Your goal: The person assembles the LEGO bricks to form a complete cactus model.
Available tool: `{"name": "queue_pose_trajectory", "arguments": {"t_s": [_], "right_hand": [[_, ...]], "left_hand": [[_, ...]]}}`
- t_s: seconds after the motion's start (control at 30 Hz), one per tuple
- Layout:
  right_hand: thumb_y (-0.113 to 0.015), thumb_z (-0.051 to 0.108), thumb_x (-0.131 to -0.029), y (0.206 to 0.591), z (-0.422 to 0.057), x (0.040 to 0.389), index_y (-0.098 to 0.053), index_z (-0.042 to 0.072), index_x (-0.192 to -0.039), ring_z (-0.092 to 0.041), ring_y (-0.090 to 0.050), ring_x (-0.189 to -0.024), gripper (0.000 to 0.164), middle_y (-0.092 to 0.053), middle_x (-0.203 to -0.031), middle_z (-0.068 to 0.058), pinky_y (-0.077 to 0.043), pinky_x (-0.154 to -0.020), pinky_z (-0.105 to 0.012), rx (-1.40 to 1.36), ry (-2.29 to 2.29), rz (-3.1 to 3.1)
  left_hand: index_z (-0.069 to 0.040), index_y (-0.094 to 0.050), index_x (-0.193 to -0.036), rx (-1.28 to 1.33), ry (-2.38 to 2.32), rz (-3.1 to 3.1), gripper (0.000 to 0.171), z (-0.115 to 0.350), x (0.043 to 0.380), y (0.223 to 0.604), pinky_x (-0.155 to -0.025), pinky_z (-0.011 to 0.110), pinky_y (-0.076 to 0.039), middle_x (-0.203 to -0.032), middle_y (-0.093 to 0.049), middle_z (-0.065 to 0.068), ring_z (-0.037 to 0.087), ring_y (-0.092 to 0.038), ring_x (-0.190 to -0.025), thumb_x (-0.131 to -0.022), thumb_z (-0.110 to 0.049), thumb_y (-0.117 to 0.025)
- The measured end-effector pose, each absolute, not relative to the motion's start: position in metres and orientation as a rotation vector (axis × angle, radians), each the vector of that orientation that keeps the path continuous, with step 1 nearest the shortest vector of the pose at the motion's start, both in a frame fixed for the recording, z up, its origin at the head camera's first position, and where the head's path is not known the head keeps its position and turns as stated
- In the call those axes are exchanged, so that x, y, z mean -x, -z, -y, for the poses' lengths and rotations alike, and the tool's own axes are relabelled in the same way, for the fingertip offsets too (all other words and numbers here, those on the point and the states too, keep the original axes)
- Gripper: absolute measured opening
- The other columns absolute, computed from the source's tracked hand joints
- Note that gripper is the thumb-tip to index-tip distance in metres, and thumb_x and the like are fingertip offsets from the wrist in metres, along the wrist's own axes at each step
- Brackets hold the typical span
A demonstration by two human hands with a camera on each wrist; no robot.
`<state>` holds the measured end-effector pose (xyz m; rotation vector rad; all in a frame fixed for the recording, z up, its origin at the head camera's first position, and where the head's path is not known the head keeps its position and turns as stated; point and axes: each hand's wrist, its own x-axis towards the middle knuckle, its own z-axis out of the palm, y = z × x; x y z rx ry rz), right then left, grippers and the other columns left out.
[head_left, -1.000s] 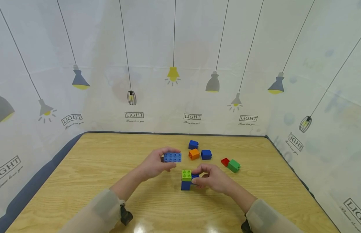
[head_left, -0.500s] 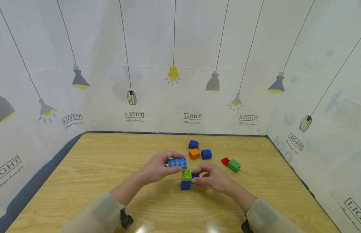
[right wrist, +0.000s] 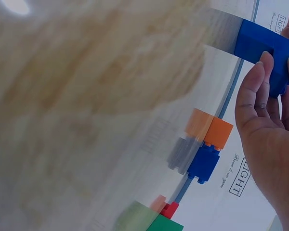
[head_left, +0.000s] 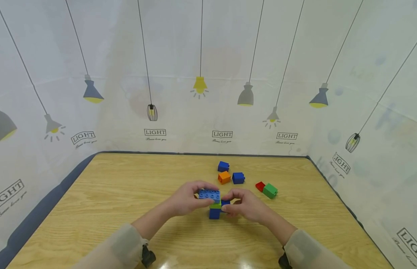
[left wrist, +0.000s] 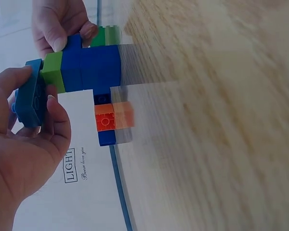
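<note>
From my end in the head view, the left hand [head_left: 190,198] sits at the lower centre of the frame, thumb and fingers clamped on the edges of a light blue brick [head_left: 209,194], whose studs face up. That brick is over the lime-green brick [head_left: 215,206] capping a small stack; in the left wrist view it leans at an angle, one end right at the lime-green brick, and I cannot tell whether the two touch. Beneath the lime-green brick I see the dark blue base [head_left: 214,214] standing on the wooden table [head_left: 111,198]. Just right of centre, low in the frame, the right hand [head_left: 247,206] has its thumb and fingers pinched on a dark blue side brick [head_left: 225,203] that juts from the stack. Farther up the table, right of centre, I see an orange brick [head_left: 224,178] between a rear blue brick [head_left: 223,166] and a front blue brick [head_left: 238,178]; to their lower right a red brick [head_left: 260,186] lies against a green brick [head_left: 270,191]. Lamp-printed sheeting [head_left: 175,56] fills the upper frame.
</note>
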<state>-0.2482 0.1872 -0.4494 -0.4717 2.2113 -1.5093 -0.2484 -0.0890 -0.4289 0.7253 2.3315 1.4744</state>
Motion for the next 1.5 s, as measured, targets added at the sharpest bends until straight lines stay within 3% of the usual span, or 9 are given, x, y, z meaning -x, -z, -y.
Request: {"name": "queue_pose_trajectory", "arguments": {"t_s": [0.27, 0.53, 0.97, 1.5], "right_hand": [[-0.079, 0.021, -0.103, 0.450, -0.188, 0.249, -0.072, 0.005, -0.126, -0.032, -0.080, -0.100, 0.029, -0.070, -0.127, -0.014, -0.069, -0.089, -0.044, 0.480, 1.506, -2.206], [-0.079, 0.022, -0.103, 0.450, -0.188, 0.249, -0.071, 0.004, -0.126, -0.030, -0.080, -0.100, 0.030, -0.070, -0.128, -0.015, -0.069, -0.089, -0.044, 0.479, 1.511, -2.200], [-0.079, 0.020, -0.104, 0.451, -0.188, 0.250, -0.071, 0.004, -0.127, -0.030, -0.080, -0.100, 0.029, -0.069, -0.130, -0.015, -0.069, -0.089, -0.044, 0.481, 1.521, -2.185], [-0.080, 0.022, -0.103, 0.450, -0.187, 0.251, -0.072, 0.004, -0.125, -0.024, -0.079, -0.095, 0.030, -0.070, -0.128, -0.016, -0.069, -0.087, -0.042, 0.480, 1.509, -2.193]], "left_hand": [[-0.019, -0.073, -0.143, -0.729, -1.476, -2.352, 0.043, 0.086, 0.246, 0.430, -0.091, 0.035, -0.054, -0.142, -0.070, 0.003, 0.024, -0.061, -0.111, -0.103, -0.036, -0.078], [-0.028, -0.076, -0.136, -0.660, -1.484, -2.371, 0.035, 0.082, 0.248, 0.435, -0.086, 0.034, -0.053, -0.132, -0.071, 0.000, 0.023, -0.060, -0.106, -0.104, -0.044, -0.076], [-0.025, -0.079, -0.127, -0.661, -1.539, -2.369, 0.028, 0.079, 0.246, 0.438, -0.073, 0.031, -0.056, -0.118, -0.073, 0.001, 0.022, -0.062, -0.090, -0.102, -0.038, -0.080], [-0.019, -0.078, -0.125, -0.642, -1.574, -2.293, 0.028, 0.077, 0.249, 0.436, -0.079, 0.034, -0.061, -0.117, -0.073, 0.004, 0.021, -0.068, -0.090, -0.101, -0.034, -0.082]]}}
